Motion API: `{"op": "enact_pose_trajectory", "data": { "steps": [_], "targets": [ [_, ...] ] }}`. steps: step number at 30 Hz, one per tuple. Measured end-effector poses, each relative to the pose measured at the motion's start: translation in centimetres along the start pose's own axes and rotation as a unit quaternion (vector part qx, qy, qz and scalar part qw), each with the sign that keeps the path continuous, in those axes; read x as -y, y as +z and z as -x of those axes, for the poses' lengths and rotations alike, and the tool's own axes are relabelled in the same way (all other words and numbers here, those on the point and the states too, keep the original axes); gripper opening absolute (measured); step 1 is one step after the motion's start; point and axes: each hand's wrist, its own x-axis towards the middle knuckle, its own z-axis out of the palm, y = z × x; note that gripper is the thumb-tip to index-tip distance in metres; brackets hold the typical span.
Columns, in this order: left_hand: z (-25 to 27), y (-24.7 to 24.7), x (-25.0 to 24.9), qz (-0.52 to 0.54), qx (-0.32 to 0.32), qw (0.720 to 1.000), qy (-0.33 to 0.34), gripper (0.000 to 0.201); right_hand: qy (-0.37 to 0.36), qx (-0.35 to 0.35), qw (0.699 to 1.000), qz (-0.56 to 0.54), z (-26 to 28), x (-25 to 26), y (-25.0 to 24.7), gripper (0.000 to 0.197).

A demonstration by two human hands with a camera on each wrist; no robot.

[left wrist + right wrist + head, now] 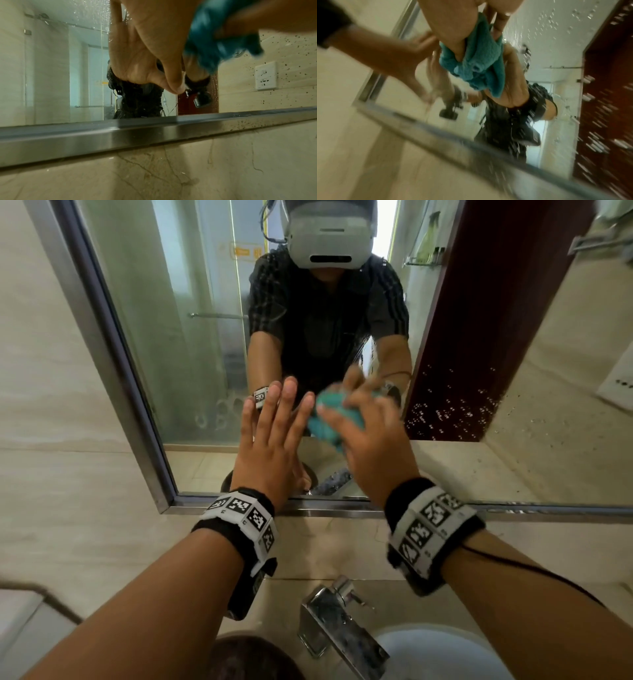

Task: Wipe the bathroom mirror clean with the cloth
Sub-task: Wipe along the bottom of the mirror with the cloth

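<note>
The bathroom mirror (191, 344) fills the wall ahead in a steel frame. Water droplets (455, 405) speckle its right part. My right hand (363, 422) grips a bunched teal cloth (325, 422) and holds it against the lower middle of the glass. In the right wrist view the cloth (479, 65) hangs crumpled under my fingers, blurred. My left hand (274, 419) lies flat on the glass just left of the cloth, fingers straight. The left wrist view shows the palm (154, 40) on the mirror with the cloth (214, 40) beside it.
The mirror's steel bottom rail (325, 508) runs above a beige marble backsplash (102, 525). A chrome faucet (339, 628) and the white basin (445, 652) sit below my wrists. A wall socket (265, 75) shows reflected at the right.
</note>
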Motion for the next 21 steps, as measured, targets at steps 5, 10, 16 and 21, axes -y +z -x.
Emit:
{"op": "enact_pose_trajectory", "data": {
  "steps": [5,10,16,21],
  "targets": [
    [0.0,-0.4,-0.1,0.007,0.014,1.0,-0.004,0.148,-0.081,0.12,0.988,0.046,1.7,-2.3,-1.1,0.044],
    [-0.1,-0.4,-0.2,0.012,0.012,1.0,-0.006,0.145,0.062,-0.075,0.995,-0.033,-4.5,-2.0,-3.4,0.039],
    [0.1,-0.3,-0.1,0.008,0.005,1.0,-0.003,0.141,-0.108,0.166,0.979,0.05,4.8,-0.7,1.0,0.05],
    [0.1,0.1,-0.1,0.01,-0.02,1.0,-0.003,0.14,-0.112,0.094,0.988,0.043,0.5,-2.1,-1.2,0.041]
  ]
}}
